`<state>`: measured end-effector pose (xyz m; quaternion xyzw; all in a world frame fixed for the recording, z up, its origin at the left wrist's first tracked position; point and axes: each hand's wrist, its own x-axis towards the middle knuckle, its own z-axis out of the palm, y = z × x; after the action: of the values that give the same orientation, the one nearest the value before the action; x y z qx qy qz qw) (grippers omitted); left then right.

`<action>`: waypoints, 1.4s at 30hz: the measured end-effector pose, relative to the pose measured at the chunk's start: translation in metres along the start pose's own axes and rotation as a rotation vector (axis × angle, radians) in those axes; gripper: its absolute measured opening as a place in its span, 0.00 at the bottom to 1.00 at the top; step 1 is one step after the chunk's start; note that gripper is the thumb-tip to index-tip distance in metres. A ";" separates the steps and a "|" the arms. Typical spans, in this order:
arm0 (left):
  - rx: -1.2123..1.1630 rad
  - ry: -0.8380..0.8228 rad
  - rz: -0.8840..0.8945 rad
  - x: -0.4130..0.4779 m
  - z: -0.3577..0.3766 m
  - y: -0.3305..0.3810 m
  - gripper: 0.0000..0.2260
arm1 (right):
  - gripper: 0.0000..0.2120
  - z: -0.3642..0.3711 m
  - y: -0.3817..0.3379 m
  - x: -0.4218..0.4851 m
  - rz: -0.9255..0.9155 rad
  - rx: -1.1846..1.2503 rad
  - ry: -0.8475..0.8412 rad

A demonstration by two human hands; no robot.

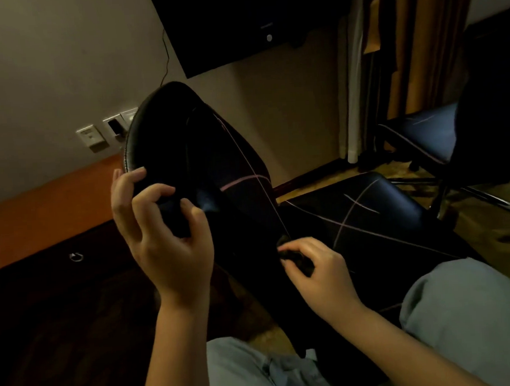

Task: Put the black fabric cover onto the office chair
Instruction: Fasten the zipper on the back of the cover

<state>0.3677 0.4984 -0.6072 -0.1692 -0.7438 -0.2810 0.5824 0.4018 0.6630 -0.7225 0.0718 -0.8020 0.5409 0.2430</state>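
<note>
The office chair [157, 121] leans toward me, its glossy black leather backrest top bare at the upper left. A black fabric cover [240, 175] with thin pink lines lies over the right part of the backrest and over the seat [377, 203]. My left hand [163, 228] grips the cover's edge on the backrest, fingers curled into the fabric. My right hand [315, 269] pinches a bunched bit of the cover low down, where backrest meets seat.
A second chair [423, 134] with the same patterned cover stands at the right by the curtains [394, 50]. A dark cabinet with a ring pull [76, 257] and an orange top is at left. A black screen [237, 23] hangs on the wall. My knees [470, 314] are in the foreground.
</note>
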 end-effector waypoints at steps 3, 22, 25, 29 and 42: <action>-0.009 0.002 0.005 0.000 0.000 0.001 0.07 | 0.08 0.006 -0.039 0.024 -0.152 0.044 -0.008; -0.059 0.022 -0.010 -0.003 0.001 -0.003 0.09 | 0.07 -0.004 0.022 -0.013 -0.037 -0.118 -0.024; -0.047 0.005 -0.003 -0.002 -0.001 -0.003 0.09 | 0.06 0.004 -0.013 0.008 -0.153 -0.042 0.015; -0.045 -0.025 -0.004 -0.004 -0.003 -0.002 0.09 | 0.09 0.011 -0.065 0.039 -0.344 0.008 -0.016; -0.044 0.011 -0.011 -0.005 -0.001 -0.004 0.10 | 0.11 -0.004 0.026 -0.020 0.011 -0.100 -0.007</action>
<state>0.3671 0.4953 -0.6126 -0.1763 -0.7353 -0.3015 0.5808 0.4108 0.6742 -0.7522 0.0574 -0.8293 0.5011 0.2404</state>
